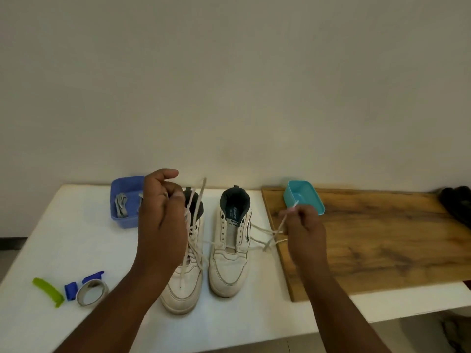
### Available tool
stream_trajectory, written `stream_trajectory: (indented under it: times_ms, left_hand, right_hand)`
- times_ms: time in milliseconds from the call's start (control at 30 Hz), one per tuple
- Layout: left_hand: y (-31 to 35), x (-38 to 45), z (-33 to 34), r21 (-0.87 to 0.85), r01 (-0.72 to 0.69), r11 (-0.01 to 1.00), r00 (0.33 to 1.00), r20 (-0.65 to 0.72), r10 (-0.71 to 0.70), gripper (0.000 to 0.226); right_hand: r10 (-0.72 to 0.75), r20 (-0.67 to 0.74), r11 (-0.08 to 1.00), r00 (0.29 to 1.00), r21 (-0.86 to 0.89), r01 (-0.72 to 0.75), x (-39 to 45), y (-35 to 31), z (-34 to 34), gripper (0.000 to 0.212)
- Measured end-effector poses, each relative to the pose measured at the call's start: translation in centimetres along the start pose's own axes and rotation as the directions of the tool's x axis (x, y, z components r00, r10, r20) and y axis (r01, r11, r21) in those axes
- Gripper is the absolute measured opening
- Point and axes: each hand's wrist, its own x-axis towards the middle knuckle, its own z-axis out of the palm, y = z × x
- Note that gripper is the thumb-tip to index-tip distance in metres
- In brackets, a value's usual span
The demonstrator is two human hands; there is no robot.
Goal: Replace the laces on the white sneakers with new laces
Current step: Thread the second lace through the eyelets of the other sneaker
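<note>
White sneakers stand side by side mid-surface, toes toward the person, heels and long axes running back to the wall: left sneaker (182,271) partly laced, right sneaker (230,253) with most eyelets bare and tongue exposed. White surface (76,225) ends at the wall behind; its near edge runs across the bottom of the view, its left edge falls away to the floor. Wooden board (369,240) lies on the surface's right part, its left edge just beside the right sneaker. Left hand (163,220), above the left sneaker's collar, pinches the lace (197,200) with curled fingers, strands rising from the eyelets. Right hand (303,225), over the board's left edge, grips a second lace (265,234) trailing out of the right sneaker across the board's edge. Blue tray (125,197) with grey laces sits back left against the wall; teal tub (304,196) on the board's back corner. Front left: green clip (48,291), blue clip (84,282), tape roll (92,292). Open surface between these and the left sneaker.
</note>
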Motion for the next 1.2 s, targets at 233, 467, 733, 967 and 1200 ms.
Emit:
stream_trajectory:
  times_ms: [233, 467, 733, 967, 1200]
  left_hand:
    - [7.1, -0.1, -0.2, -0.112, 0.118, 0.987, 0.991, 0.081, -0.11, 0.014]
    - [13.9, -0.7, 3.1, -0.195, 0.184, 0.963, 0.935, 0.336, -0.111, 0.031]
    - [15.2, -2.7, 3.7, -0.388, 0.344, 0.855, 0.882, 0.446, -0.153, 0.05]
    - [14.5, -3.8, 3.8, -0.263, 0.329, 0.907, 0.921, 0.303, -0.246, 0.026]
    - [13.4, -3.3, 3.6, -0.171, 0.267, 0.948, 0.953, 0.195, -0.233, 0.012]
  right_hand:
    - [-0.333, -0.026, 0.89, 0.943, 0.322, 0.323, -1.9, -14.2, -4.4, 0.01]
    - [-0.5, 0.093, 0.866, 0.861, 0.075, 0.494, -5.2, -19.5, -3.5, 0.008]
    - [-0.396, 0.142, 0.9, 0.907, 0.255, 0.353, -8.9, -18.4, -2.7, 0.012]
    - [-0.362, 0.004, 0.924, 0.932, 0.13, 0.358, -8.9, -17.6, -2.3, 0.014]
    - [-0.444, -0.003, 0.894, 0.896, -0.061, 0.443, -8.8, -17.1, -2.6, 0.012]
